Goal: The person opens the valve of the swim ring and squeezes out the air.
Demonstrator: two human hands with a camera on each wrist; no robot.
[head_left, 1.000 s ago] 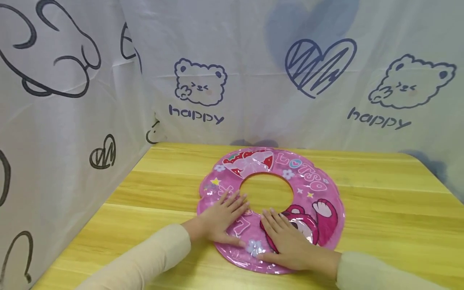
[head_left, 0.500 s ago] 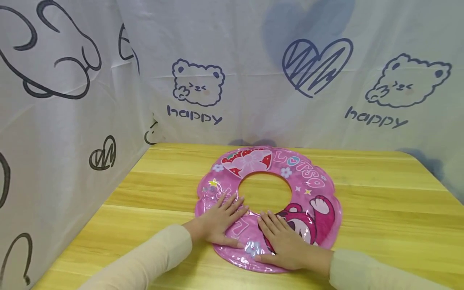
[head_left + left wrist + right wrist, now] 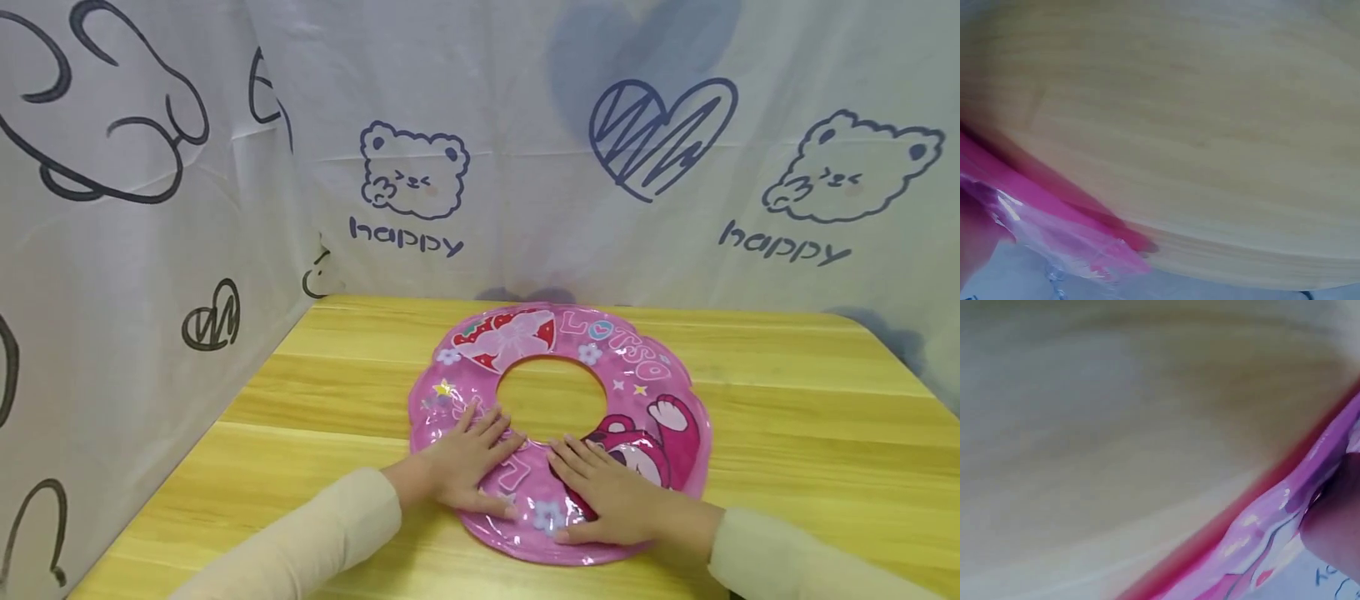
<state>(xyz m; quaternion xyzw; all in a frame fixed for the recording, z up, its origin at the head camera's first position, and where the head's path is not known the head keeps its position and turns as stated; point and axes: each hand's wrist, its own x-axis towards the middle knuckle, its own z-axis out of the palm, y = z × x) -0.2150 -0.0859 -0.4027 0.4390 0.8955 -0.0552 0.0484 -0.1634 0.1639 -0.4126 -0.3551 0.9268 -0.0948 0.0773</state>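
A pink inflatable swim ring (image 3: 517, 533) with "LOTSO" lettering, a cartoon bear, flowers and a bow lies flat on the table, soft and slightly wrinkled at its edge. My left hand (image 3: 474, 467) rests on its near left part, fingers straight and spread toward the centre hole. On the near right part, partly over the bear print, my right hand (image 3: 611, 492) lies with fingers extended. The left wrist view catches the ring's edge (image 3: 1085, 240) beside a bit of the hand. In the right wrist view, its shiny rim (image 3: 1260, 519) runs along the lower right.
The yellow wood-grain table (image 3: 795, 417) extends around the ring on every side. White cloth (image 3: 525, 208) printed with bears, hearts and "happy" hangs behind the table, and another white cloth (image 3: 247, 208) hangs along the left.
The ring has turned slightly counterclockwise under the hands, its lower flower print shifting right. Both hands stay on it, the right one now a little further right.
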